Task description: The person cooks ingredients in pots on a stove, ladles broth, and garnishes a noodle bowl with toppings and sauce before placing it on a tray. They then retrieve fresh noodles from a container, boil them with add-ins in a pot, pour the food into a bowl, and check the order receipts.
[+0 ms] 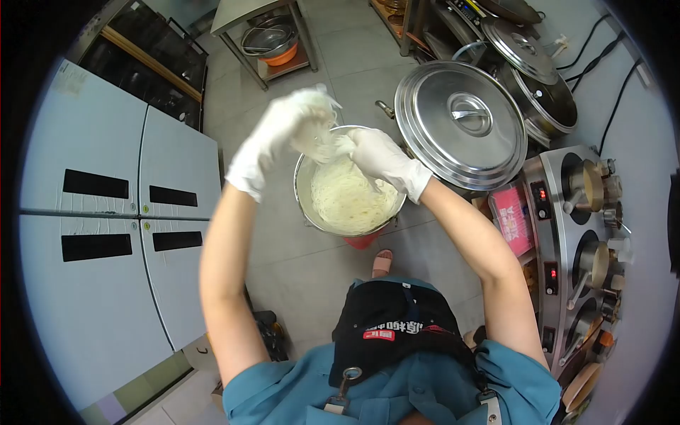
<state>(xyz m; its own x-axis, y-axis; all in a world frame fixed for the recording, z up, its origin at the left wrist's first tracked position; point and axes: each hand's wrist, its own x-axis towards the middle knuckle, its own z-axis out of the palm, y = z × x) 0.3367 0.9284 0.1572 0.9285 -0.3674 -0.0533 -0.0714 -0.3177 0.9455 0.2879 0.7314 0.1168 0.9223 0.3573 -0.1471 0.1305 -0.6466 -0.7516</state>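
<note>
Below my hands stands a round metal pot (296, 190), filled with a pale mass of thin white noodles (353, 198). My left hand (301, 119), in a white glove, is raised over the pot's far left rim and closed around a clump of noodles. Some strands stick out past its fingers, slightly blurred. My right hand (379, 157), gloved as well, is over the far right part of the pot, its fingers closed on noodles that stretch between the two hands. Under the pot, part of a red support (363, 239) shows.
A big lidded steel pot (460, 127) stands just right of the noodles. Beyond it is another pot (542, 99) with its lid tilted. Cooktops with small pans (586, 185) line the right wall. Refrigerator doors (92, 156) fill the left. A steel table (248, 14) stands ahead.
</note>
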